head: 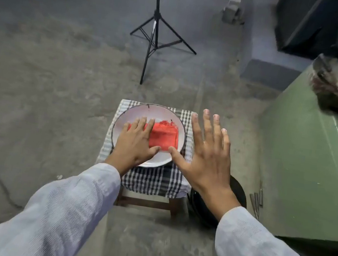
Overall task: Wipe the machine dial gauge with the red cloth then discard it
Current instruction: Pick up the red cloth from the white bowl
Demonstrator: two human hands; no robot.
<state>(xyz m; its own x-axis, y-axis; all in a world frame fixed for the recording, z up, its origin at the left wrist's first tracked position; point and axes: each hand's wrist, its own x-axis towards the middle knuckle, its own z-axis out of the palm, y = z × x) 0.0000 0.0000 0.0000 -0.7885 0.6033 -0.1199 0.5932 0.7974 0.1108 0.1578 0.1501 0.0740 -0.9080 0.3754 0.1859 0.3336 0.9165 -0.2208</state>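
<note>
2 hands reach out: the left hand (138, 141), grip wide, lies flat on the folded red cloth (163, 137) in the white plate (135, 112), while the right hand (207, 155) hovers splayed at the plate's 3 o'clock.

We see both arms stretched forward in pale long sleeves, palms facing down. Our left hand (137, 143) lies low with its fingers spread flat and the thumb pointing right. Our right hand (207, 155) is held higher, wide open, fingers fanned apart and gripping nothing.
</note>
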